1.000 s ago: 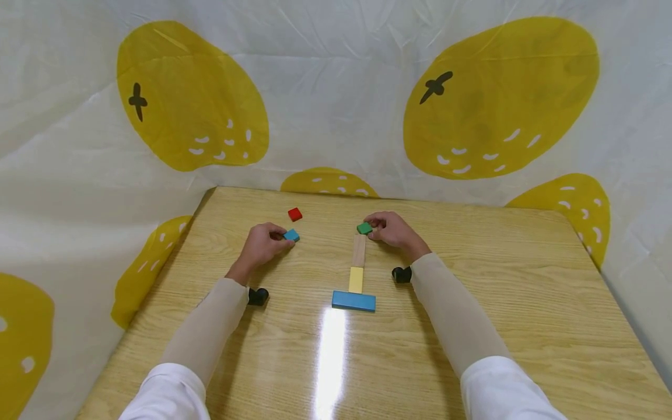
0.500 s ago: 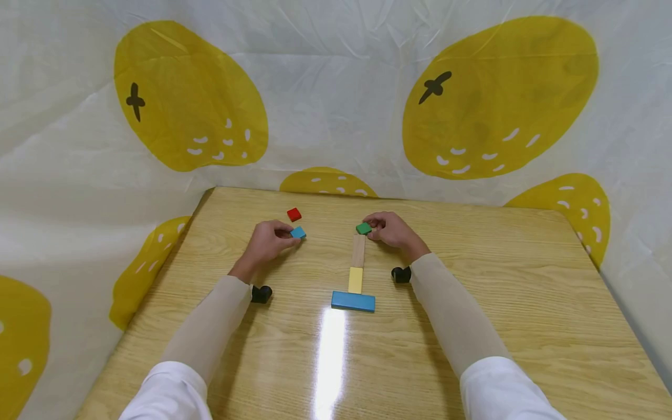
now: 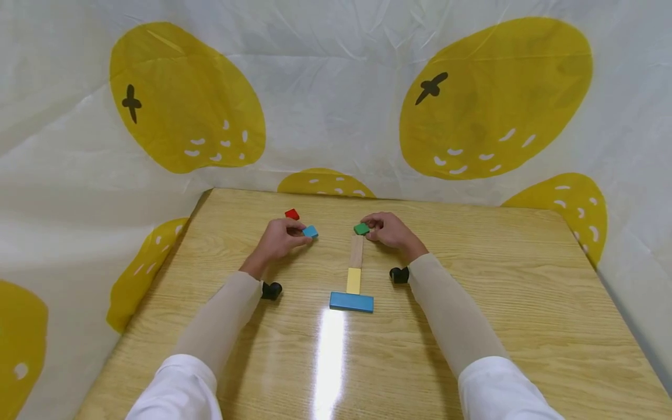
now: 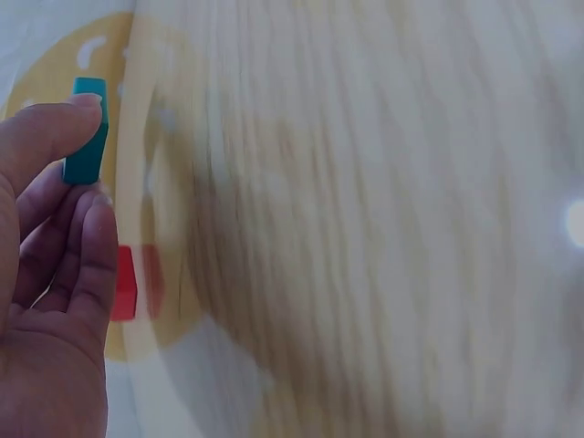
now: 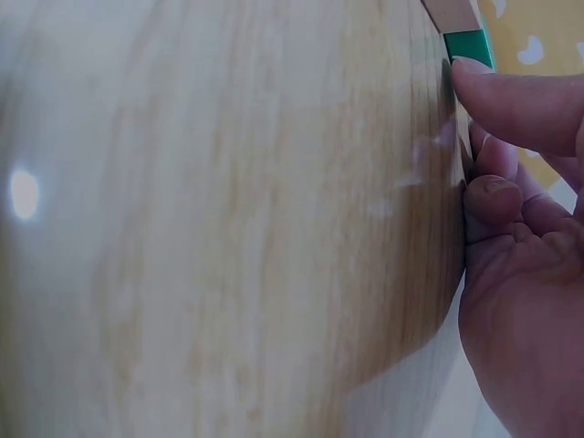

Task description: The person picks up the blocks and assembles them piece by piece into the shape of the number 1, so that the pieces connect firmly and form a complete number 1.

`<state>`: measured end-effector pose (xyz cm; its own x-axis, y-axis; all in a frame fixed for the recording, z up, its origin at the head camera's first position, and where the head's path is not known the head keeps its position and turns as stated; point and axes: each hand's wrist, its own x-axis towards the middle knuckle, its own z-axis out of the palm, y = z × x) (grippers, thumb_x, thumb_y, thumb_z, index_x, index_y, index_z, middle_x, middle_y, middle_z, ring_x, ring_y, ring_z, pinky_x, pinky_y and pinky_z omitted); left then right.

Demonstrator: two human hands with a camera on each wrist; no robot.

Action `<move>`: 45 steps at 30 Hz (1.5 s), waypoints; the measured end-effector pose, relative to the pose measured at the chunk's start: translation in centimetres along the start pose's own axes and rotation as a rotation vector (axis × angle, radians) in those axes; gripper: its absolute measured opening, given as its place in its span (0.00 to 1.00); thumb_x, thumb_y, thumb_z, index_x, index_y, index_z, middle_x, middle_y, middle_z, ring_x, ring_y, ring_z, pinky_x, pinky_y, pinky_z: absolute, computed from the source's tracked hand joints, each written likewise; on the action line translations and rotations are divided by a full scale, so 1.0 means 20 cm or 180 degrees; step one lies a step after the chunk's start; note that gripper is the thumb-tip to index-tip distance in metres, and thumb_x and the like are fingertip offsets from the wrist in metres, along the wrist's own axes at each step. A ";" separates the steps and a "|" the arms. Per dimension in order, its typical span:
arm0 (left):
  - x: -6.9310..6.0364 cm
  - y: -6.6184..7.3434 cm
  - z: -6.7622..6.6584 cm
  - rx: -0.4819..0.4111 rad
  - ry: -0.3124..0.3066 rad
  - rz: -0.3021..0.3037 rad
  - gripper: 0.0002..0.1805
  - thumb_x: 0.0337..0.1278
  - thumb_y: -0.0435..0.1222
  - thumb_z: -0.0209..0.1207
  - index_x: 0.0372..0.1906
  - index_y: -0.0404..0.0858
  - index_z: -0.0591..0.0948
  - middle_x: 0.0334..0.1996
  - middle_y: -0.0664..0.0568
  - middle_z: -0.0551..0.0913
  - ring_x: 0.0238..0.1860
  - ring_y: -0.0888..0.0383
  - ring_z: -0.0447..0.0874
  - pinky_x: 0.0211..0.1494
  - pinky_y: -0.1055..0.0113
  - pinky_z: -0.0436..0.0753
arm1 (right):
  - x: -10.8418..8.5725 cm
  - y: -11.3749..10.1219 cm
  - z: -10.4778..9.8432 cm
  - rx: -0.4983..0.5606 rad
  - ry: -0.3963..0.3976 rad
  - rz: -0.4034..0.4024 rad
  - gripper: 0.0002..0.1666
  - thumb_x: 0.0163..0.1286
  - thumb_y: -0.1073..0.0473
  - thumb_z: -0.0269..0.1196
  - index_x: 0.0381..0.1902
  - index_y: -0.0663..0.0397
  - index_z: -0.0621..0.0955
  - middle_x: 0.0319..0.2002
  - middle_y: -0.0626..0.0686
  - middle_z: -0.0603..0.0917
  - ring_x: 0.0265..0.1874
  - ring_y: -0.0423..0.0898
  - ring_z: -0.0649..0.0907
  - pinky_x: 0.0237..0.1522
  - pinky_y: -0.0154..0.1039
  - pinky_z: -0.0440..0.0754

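Observation:
My left hand [image 3: 280, 239] pinches a small light-blue square block [image 3: 311, 232] between thumb and fingers; in the left wrist view the block [image 4: 87, 137] is held above the tabletop. My right hand [image 3: 390, 229] pinches a small green block [image 3: 361, 228] at the far end of a row of blocks. In the right wrist view the green block [image 5: 468, 47] meets the end of the plain wood block. That row runs toward me: the plain wood block [image 3: 357, 251], a yellow block [image 3: 354, 280], then a long blue block [image 3: 352, 301] laid crosswise.
A red block [image 3: 291, 214] lies on the table just beyond my left hand, partly behind its fingers. The wooden table [image 3: 525, 291] ends at the back against a white curtain [image 3: 331, 105] with yellow fruit prints. Black wrist cameras [image 3: 272, 290] sit on both wrists.
My left hand has moved right with the light-blue block, toward the row, and its fingers now partly cover the red block. The right hand stays at the green block.

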<state>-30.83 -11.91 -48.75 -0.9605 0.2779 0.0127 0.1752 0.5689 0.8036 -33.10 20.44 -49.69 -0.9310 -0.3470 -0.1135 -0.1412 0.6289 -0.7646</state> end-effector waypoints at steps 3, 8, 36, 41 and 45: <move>0.02 0.01 0.02 -0.0021 -0.0052 0.0017 0.19 0.60 0.37 0.73 0.53 0.30 0.87 0.47 0.39 0.88 0.46 0.49 0.86 0.52 0.60 0.86 | 0.00 0.00 0.00 -0.0001 -0.0006 0.0003 0.26 0.72 0.67 0.65 0.67 0.61 0.80 0.53 0.62 0.81 0.44 0.52 0.75 0.53 0.45 0.75; 0.05 0.01 0.05 -0.0019 -0.0100 0.0030 0.19 0.61 0.38 0.73 0.53 0.32 0.87 0.49 0.41 0.88 0.47 0.49 0.86 0.54 0.59 0.86 | 0.00 0.00 0.00 -0.0041 0.0008 0.0000 0.26 0.71 0.67 0.65 0.66 0.62 0.80 0.54 0.63 0.82 0.44 0.52 0.76 0.53 0.45 0.75; 0.13 0.10 0.15 -0.0005 -0.0204 0.0173 0.19 0.58 0.36 0.74 0.53 0.31 0.88 0.51 0.40 0.88 0.47 0.49 0.88 0.54 0.60 0.87 | 0.00 0.01 0.00 0.0019 0.0038 0.0032 0.26 0.72 0.66 0.65 0.67 0.60 0.80 0.54 0.62 0.82 0.46 0.52 0.76 0.55 0.45 0.74; 0.14 0.11 0.15 0.0029 -0.0228 0.0207 0.20 0.58 0.36 0.74 0.53 0.31 0.88 0.50 0.40 0.89 0.46 0.50 0.88 0.53 0.61 0.87 | 0.00 0.01 0.00 -0.0001 0.0069 0.0036 0.26 0.71 0.66 0.66 0.67 0.60 0.80 0.55 0.62 0.82 0.46 0.52 0.76 0.54 0.45 0.75; 0.14 0.11 0.16 0.0018 -0.0263 0.0208 0.20 0.58 0.36 0.74 0.53 0.31 0.88 0.50 0.40 0.89 0.46 0.49 0.88 0.53 0.60 0.87 | 0.00 0.01 0.01 0.0015 0.0085 0.0037 0.26 0.71 0.66 0.65 0.67 0.61 0.80 0.54 0.62 0.82 0.45 0.52 0.76 0.54 0.45 0.75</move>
<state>-32.52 -7.40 -48.78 -0.9259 0.3774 0.0157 0.2384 0.5517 0.7992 -33.11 20.50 -49.99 -0.9412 -0.3210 -0.1054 -0.1289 0.6294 -0.7663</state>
